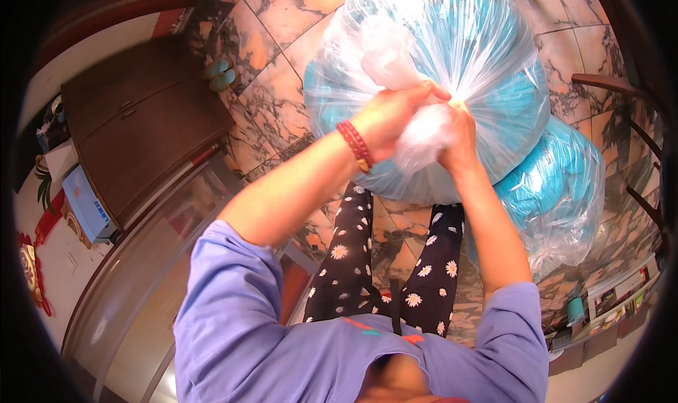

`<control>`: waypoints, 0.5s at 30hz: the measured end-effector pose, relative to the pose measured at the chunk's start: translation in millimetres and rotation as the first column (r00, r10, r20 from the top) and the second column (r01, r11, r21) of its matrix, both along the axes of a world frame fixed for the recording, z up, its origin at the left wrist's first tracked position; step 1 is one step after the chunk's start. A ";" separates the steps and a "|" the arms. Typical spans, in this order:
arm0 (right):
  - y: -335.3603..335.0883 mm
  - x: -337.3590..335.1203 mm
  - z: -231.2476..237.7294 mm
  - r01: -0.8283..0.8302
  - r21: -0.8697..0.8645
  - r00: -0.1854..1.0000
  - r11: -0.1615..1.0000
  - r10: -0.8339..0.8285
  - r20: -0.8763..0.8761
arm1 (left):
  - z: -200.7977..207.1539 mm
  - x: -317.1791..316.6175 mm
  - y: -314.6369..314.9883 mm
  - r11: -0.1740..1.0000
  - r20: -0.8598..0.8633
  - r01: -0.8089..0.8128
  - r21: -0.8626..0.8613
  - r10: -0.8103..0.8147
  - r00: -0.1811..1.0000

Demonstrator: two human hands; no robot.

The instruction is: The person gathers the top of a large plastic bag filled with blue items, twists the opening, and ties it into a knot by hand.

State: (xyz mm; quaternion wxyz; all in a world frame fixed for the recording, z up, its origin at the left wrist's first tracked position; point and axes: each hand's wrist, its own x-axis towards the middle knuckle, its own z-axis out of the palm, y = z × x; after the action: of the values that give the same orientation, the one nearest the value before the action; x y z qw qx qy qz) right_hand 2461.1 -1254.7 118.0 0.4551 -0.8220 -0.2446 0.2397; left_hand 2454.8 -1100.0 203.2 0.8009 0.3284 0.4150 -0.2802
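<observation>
A large clear plastic bag point(487, 36) packed with turquoise contents stands on the floor in front of me, its top gathered into tight pleats. My left hand point(402, 117), below a red bead bracelet point(355, 145), is closed on the twisted neck of the bag. Beside it my right hand point(462, 138) also grips the gathered plastic, its fingers partly hidden. Loose ends of the bag point(387, 53) puff out beyond the left hand and between the two hands. What the turquoise contents are, I cannot make out.
A second clear bag point(558, 177) with turquoise contents lies against the large one at right. A dark brown cabinet point(145, 121) stands at left, with light blue slippers point(221, 75) by it. Dark wooden furniture legs point(607, 84) edge the right side. The floor point(265, 46) is marble-patterned tile.
</observation>
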 end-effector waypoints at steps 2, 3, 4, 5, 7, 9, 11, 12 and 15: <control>-2.7 -5.1 -21.3 0.278 0.184 0.951 0.943 -0.242 -0.193 | 9.8 6.9 -25.7 0.981 -0.085 -0.137 -0.135 0.126 0.988; -6.0 -6.4 -26.4 0.379 0.242 0.908 0.893 -0.308 -0.285 | 11.6 10.5 -33.9 0.962 -0.095 -0.175 -0.209 0.158 0.983; -4.1 -1.7 -22.5 0.346 0.253 0.927 0.904 -0.288 -0.239 | 10.6 12.8 -24.8 0.960 -0.041 -0.111 -0.258 0.104 0.994; -0.7 3.1 -12.5 0.091 0.144 0.991 0.985 -0.105 0.087 | -6.8 -1.3 -5.4 0.994 -0.038 -0.096 -0.043 0.094 0.995; 3.0 17.1 6.7 -0.124 0.018 0.976 0.992 0.119 0.184 | -17.5 -5.3 34.5 0.924 0.023 0.328 0.195 -0.339 0.941; -8.6 21.3 3.3 -0.232 0.002 0.960 0.973 0.228 0.162 | -25.3 -8.3 37.0 0.879 -0.086 0.386 0.281 -0.377 0.922; -21.4 23.8 -4.4 -0.263 0.134 0.951 0.955 0.234 0.201 | -36.8 -4.7 30.5 0.878 -0.117 0.326 0.350 -0.305 0.945; -25.3 22.7 -6.7 -0.084 0.234 0.969 0.969 0.134 -0.206 | -44.0 -8.4 24.1 0.940 -0.172 0.197 0.280 -0.152 0.973; -30.2 17.7 -19.9 0.304 0.195 0.499 0.932 0.019 -0.866 | -69.3 -64.1 3.0 0.960 -0.303 -0.232 -0.159 0.176 0.937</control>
State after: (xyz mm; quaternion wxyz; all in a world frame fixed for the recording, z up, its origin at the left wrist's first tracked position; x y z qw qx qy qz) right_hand 2478.9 -1284.9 98.2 0.6622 -0.5267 0.0463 0.5310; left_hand 2390.7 -1097.0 133.9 0.7853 0.1608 0.5291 -0.2785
